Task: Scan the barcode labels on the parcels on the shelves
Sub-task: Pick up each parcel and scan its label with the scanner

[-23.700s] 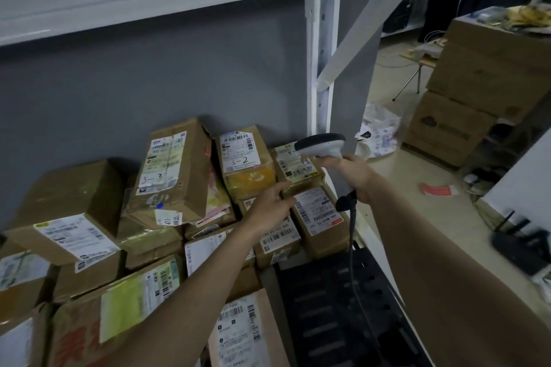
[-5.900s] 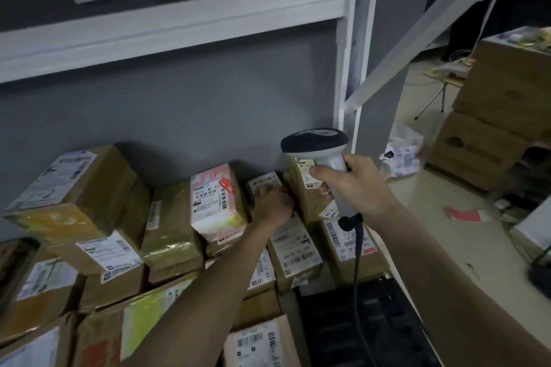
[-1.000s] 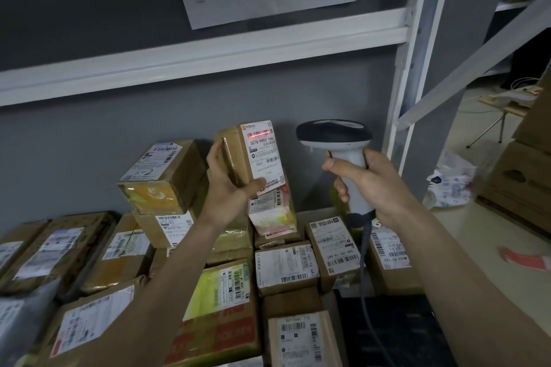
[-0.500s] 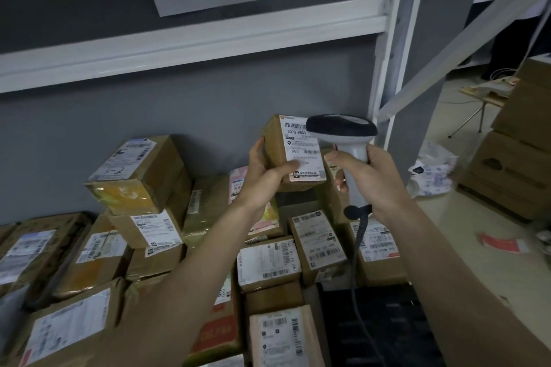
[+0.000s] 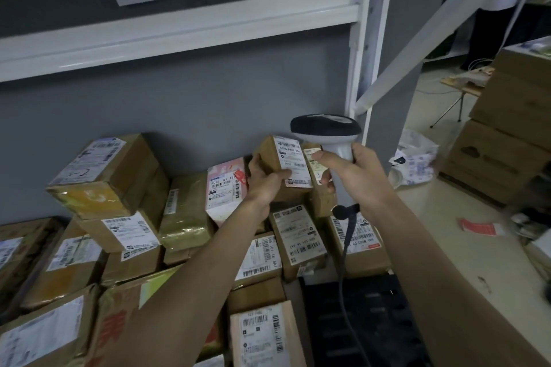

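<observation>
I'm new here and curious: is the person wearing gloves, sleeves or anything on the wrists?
No. The left hand and the right hand are bare, with no gloves, rings or watch in view. Both forearms are uncovered as far as the picture shows; no sleeve appears.

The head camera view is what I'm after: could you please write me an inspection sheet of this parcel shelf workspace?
Surface: white metal shelf frame against a grey wall, parcels piled below it.
Job's things: small brown cardboard parcel with white barcode label; grey-headed white handheld barcode scanner.
Clutter: pink-and-white labelled parcel; stacked taped brown parcels; black slatted plastic crate.
Grippers: left hand grips the small parcel; right hand grips the scanner handle.
Cables: dark scanner cord hangs from the handle.
Surroundings: large cardboard boxes, red paper on the floor.
</observation>
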